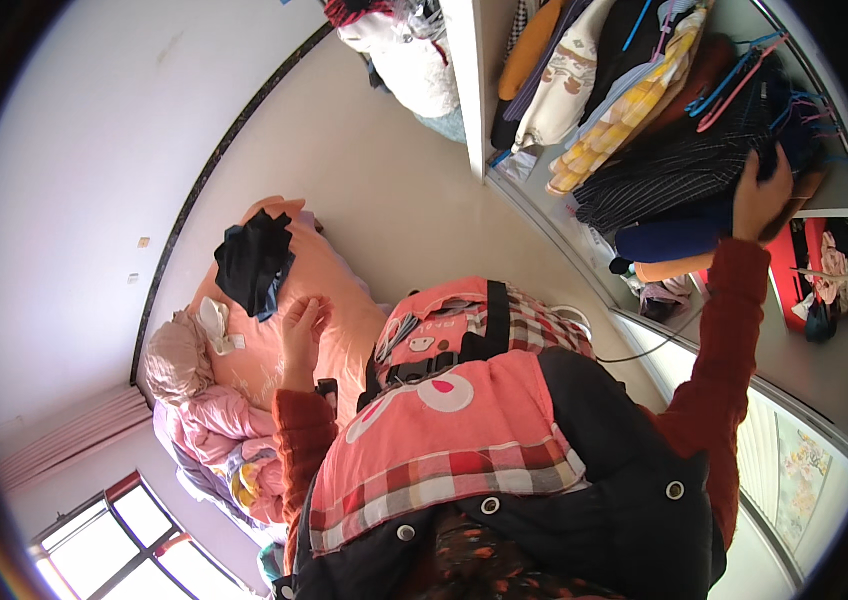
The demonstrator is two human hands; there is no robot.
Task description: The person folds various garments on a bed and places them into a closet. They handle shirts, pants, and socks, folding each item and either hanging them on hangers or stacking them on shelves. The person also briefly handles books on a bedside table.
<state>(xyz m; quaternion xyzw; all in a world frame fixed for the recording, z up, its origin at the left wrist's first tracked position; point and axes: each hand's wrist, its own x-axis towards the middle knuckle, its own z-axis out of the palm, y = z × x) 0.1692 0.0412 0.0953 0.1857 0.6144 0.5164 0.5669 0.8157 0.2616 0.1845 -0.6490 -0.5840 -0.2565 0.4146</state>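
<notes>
My right hand (763, 191) reaches into the open wardrobe and touches dark hanging clothes near a black pinstriped garment (664, 176); whether its fingers grip any cloth cannot be told. Blue and pink plastic hangers (740, 86) hang close above it. My left hand (305, 330) is raised in front of the bed, fingers bent and thumb near them, with nothing visible in it. Beyond that hand, a dark folded garment (253, 259) lies on the orange bedspread (341, 300). A small white cloth item (215, 322) lies beside it.
Several other clothes, including a yellow checked shirt (630, 105), hang in the wardrobe. Its sliding-door track (551, 236) crosses the floor. Crumpled pink bedding (225, 427) lies at the bed's near end. A cable (645, 354) runs from my apron towards the wardrobe. A white plush item (412, 71) stands beyond.
</notes>
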